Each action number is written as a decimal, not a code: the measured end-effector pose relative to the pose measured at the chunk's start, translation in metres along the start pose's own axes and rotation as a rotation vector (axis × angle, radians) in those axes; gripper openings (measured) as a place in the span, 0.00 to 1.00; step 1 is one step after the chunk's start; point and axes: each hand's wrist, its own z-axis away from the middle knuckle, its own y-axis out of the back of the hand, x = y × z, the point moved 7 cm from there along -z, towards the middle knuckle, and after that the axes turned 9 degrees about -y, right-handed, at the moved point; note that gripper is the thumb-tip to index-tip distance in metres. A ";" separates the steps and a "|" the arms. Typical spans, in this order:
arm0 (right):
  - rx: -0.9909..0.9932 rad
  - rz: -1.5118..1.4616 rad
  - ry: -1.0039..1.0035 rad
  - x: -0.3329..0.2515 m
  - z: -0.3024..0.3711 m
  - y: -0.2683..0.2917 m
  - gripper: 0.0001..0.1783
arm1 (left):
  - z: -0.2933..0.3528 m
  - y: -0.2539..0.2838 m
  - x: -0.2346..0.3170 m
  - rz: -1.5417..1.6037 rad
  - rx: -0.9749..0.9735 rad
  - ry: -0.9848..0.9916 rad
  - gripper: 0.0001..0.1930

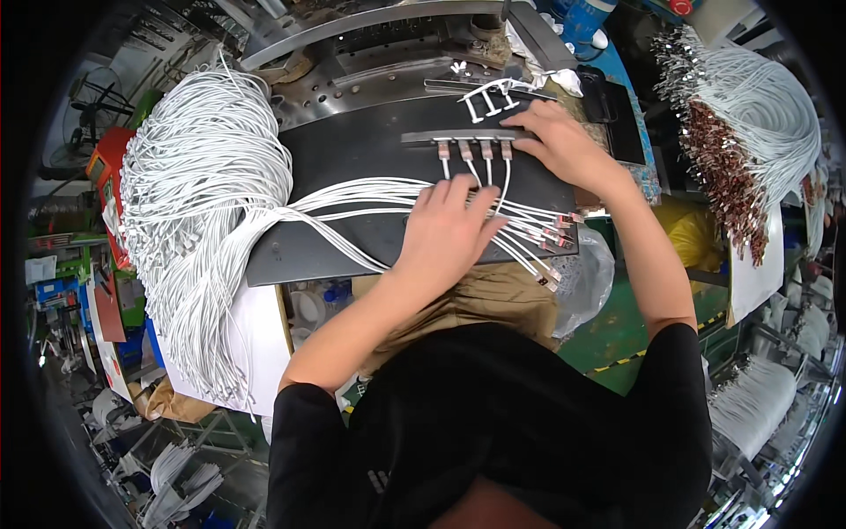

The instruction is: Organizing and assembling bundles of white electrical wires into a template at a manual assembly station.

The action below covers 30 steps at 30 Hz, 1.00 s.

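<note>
White cables (489, 171) w/ small pinkish connectors (487, 150) line grey metal bar (419, 137); prob. aligning step. Your L hand (448, 231) curls over cables below bar, R hand (564, 145) fingers spread at its right end, grips unclear; next likely needs steadiness.

Both bare forearms reach up and inward, the left forearm (348, 335) slanting to the right and the right forearm (654, 251) leaning to the left. The left grip (448, 225) sits lower and nearer the torso, back upward, fingers bent and pointing away, thumb out to the right (how firmly it closes is hard to tell). The right grip (564, 141) extends farther forward, fingers directed leftward, thumb below and a little apart from the forefinger. The wrists stand well apart.
</note>
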 end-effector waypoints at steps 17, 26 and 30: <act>0.393 0.028 -0.274 0.056 -0.275 -0.022 0.19 | -0.067 -0.005 -0.158 -0.192 -0.161 0.258 0.12; 0.179 0.065 0.185 -0.045 -0.183 -0.025 0.27 | -0.058 0.008 -0.198 -0.334 0.012 0.267 0.16; 0.081 0.251 0.089 -0.057 -0.176 -0.050 0.33 | -0.067 0.005 -0.231 -0.473 0.023 0.187 0.25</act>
